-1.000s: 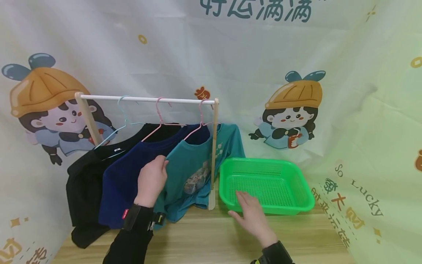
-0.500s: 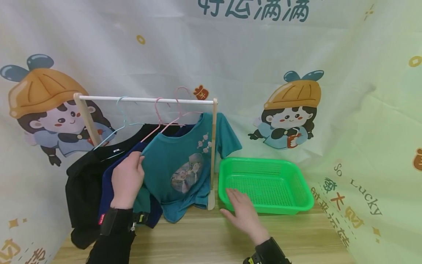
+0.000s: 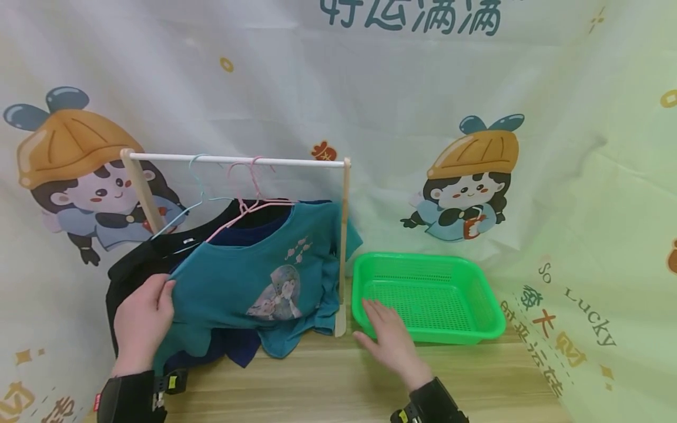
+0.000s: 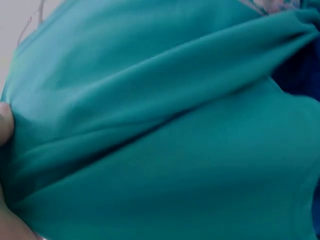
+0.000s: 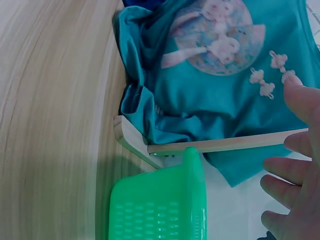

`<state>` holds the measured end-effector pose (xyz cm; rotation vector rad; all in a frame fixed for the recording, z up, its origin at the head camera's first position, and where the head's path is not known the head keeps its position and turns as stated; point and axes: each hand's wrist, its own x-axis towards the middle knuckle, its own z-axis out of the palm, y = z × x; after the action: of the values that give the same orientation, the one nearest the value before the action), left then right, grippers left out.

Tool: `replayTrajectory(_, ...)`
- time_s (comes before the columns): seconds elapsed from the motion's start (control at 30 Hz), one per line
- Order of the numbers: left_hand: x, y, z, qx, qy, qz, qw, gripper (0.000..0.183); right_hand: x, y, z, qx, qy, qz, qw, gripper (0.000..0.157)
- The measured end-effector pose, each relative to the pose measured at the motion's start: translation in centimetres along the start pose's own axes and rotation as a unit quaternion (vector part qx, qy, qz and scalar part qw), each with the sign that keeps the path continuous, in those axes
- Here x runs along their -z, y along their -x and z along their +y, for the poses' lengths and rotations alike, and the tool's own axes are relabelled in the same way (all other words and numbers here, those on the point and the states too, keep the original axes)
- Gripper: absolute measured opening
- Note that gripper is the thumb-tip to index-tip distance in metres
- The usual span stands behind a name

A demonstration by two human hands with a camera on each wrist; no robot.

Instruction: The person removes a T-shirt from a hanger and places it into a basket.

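My left hand (image 3: 143, 323) pinches the shoulder of a teal T-shirt (image 3: 211, 282) and draws the cloth out to the left. In the left wrist view the T-shirt's sleeve (image 4: 150, 100) fills most of the picture, with the thumb at its left edge. The shirt is on a pink hanger (image 3: 227, 222), whose hook stands off the rail, just under and in front of it. Printed figures mark its chest. My right hand (image 3: 391, 341), fingers extended and holding nothing, hovers by the near left corner of a green plastic basket (image 3: 492, 329).
A small clothes rack has a white rail (image 3: 307, 162) and wooden posts (image 3: 344, 247). A black garment (image 3: 129, 264) hangs from a light blue hanger (image 3: 200, 188). Beside it a navy garment (image 3: 240, 346) is mostly covered by the T-shirt. The wooden table (image 3: 296, 388) lies below.
My left hand has moved left and down, pulling the T-shirt across the other garments. Its hanger hook rose off the rail, moved left, then dropped below rail height. My right hand barely shifted.
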<state>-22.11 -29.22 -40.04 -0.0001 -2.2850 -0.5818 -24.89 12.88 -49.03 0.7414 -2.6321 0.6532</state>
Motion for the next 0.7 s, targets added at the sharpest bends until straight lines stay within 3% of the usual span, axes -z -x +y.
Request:
replayTrajectory(0.33,-0.1,3.0,-4.3,0.007,0.016,-0.01,0.9998,0.014,0.6,-1.4,-0.3,0.017,-0.009,0.015,1.0,0.067)
replayTrajectory(0.53,-0.4,4.3,-5.5,0.019,0.036,0.02,0.999,0.022,1.0,-2.5,-0.9,0.008,-0.042,0.029,0.999,0.068)
replayTrajectory(0.7,-0.8,4.8,-5.7,-0.006,0.045,0.033,0.9984,0.022,1.4,-3.4,-1.3,-0.019,-0.1,0.048,0.994,0.076)
